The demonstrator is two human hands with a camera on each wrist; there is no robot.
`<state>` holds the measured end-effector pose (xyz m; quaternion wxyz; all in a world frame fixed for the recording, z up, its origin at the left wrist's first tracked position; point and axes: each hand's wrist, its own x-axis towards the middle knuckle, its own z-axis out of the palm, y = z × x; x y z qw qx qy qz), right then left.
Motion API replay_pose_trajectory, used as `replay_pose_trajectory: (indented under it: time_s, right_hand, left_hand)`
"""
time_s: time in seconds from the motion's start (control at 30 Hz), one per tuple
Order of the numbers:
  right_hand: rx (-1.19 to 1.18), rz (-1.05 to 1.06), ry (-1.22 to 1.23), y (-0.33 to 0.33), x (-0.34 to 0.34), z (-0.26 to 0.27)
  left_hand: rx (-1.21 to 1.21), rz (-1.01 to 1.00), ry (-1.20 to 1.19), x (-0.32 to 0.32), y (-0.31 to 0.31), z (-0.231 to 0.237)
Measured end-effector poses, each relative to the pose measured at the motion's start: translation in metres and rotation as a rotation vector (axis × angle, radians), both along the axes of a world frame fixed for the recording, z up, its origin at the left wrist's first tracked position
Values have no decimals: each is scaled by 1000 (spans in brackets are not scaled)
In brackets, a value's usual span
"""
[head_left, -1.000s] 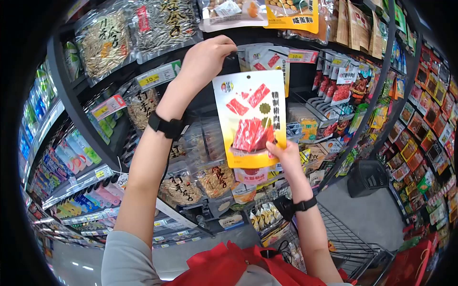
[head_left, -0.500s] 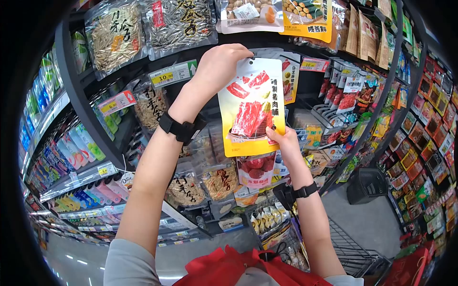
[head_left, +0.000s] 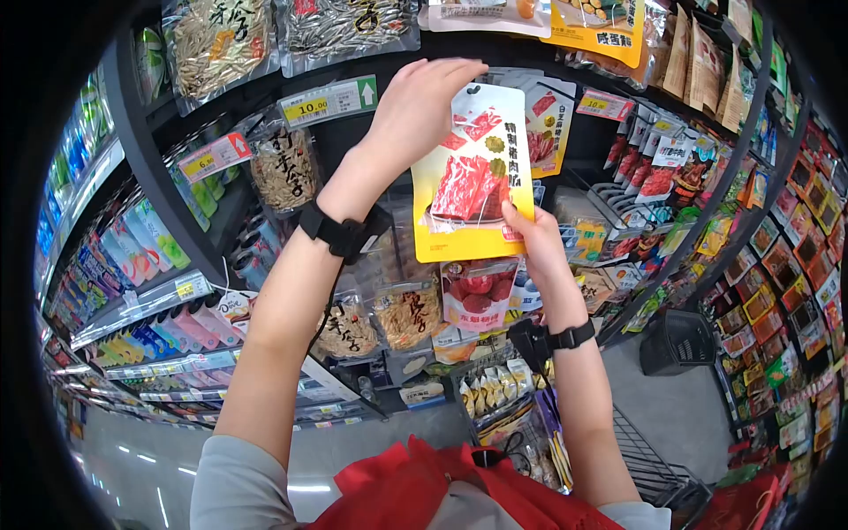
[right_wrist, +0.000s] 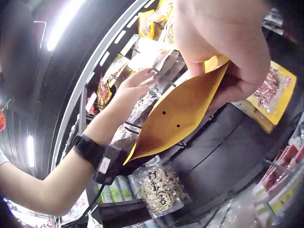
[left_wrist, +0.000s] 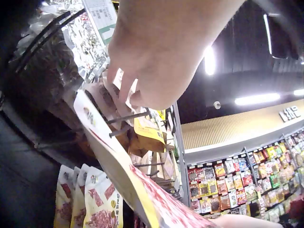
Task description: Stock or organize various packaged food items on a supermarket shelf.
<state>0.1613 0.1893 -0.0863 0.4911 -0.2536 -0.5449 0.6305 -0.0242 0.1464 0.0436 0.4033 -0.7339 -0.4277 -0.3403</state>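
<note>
A white-and-yellow pouch (head_left: 470, 177) with red meat pictures stands upright in front of the shelf in the head view. My right hand (head_left: 537, 240) pinches its lower right edge, thumb on the front; in the right wrist view the hand (right_wrist: 223, 42) grips the pouch (right_wrist: 183, 111) from its yellow bottom side. My left hand (head_left: 415, 110) is at the pouch's upper left, fingers stretched over the top hole. Metal prongs (left_wrist: 128, 117) reach toward the pouch top (left_wrist: 102, 135) in the left wrist view; whether one passes through the hole, I cannot tell. Similar pouches (head_left: 546, 128) hang behind to the right.
Bagged seeds (head_left: 349, 34) lie on the shelf above, with price tags (head_left: 329, 102) along its edge. Packs on hooks (head_left: 658, 163) hang to the right. A shopping cart (head_left: 649, 459) and a black basket (head_left: 678, 343) stand lower right.
The pouch has moved up in the view, with my right hand still pinching it. My left fingers, earlier bent at the hook, are now stretched out to the right above the pouch.
</note>
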Motion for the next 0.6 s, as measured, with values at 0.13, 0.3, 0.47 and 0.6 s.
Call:
replay_pose_trajectory:
  time_s: [0.13, 0.3, 0.47, 0.6]
  right_hand:
    - [-23, 0, -29, 30, -6, 0]
    - [2, -31, -148, 64, -29, -6]
    - [557, -575, -376, 87, -43, -42]
    - [515, -550, -386, 34, -5, -53]
  left_hand:
    - [29, -2, -420, -8, 4, -64]
    - [-538, -412, -1272, -14, 25, -124]
    - [-710, -275, -1301, -29, 50, -134]
    - [-605, -147, -1306, -51, 81, -137]
